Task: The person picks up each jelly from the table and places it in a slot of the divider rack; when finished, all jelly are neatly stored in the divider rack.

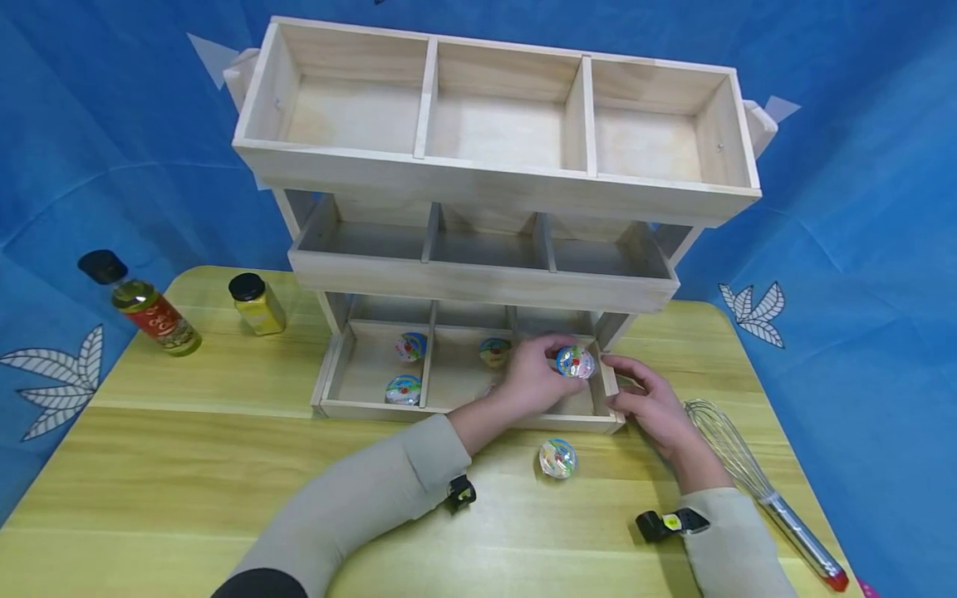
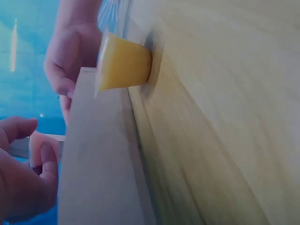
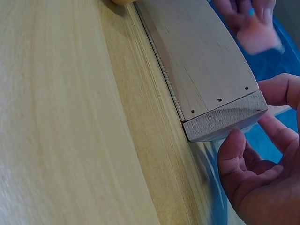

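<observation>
My left hand pinches a small jelly cup with a printed foil lid, above the right compartment of the wooden rack's bottom tray. In the left wrist view that cup's pinkish side shows between thumb and fingers. My right hand touches the tray's right end from outside, its fingers loosely bent at the side wall. A yellow jelly cup stands on the table in front of the tray. Two cups, one being a lidded cup, sit in the left compartment; another cup is in the middle one, where my left arm partly hides a further cup.
Above rise the rack's middle tier and top tier, each divided into three compartments. At the left stand an oil bottle and a yellow jar with a black lid. A whisk lies right of my right hand.
</observation>
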Tool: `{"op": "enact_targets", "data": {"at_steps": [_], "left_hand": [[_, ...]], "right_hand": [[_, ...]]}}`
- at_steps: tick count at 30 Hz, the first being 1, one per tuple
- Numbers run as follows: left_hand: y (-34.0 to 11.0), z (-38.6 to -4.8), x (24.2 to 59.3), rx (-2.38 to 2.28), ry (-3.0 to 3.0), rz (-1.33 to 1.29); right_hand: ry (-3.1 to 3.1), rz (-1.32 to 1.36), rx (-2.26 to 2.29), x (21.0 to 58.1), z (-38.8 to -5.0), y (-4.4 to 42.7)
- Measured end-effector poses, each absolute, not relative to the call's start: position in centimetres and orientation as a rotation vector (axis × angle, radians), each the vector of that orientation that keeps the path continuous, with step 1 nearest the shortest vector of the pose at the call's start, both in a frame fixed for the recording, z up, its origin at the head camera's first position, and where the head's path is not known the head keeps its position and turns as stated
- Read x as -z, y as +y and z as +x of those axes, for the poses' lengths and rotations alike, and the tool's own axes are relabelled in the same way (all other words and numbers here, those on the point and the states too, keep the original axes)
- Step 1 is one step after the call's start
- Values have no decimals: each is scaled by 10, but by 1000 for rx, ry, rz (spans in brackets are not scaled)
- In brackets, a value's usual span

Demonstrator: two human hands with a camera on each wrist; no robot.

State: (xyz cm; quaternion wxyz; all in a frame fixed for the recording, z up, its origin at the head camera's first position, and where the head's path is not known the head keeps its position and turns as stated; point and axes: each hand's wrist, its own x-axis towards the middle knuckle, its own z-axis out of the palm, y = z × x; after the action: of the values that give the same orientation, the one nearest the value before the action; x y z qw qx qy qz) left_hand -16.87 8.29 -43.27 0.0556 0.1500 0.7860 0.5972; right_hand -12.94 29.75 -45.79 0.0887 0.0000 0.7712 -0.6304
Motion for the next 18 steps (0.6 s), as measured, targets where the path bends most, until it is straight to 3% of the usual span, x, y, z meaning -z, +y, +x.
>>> {"op": "enact_targets", "data": {"at_steps": [18], "left_hand": [[123,-181,455,-1895,2365,38]], "right_hand": [[2263,9,1912,455,-128,297]]}}
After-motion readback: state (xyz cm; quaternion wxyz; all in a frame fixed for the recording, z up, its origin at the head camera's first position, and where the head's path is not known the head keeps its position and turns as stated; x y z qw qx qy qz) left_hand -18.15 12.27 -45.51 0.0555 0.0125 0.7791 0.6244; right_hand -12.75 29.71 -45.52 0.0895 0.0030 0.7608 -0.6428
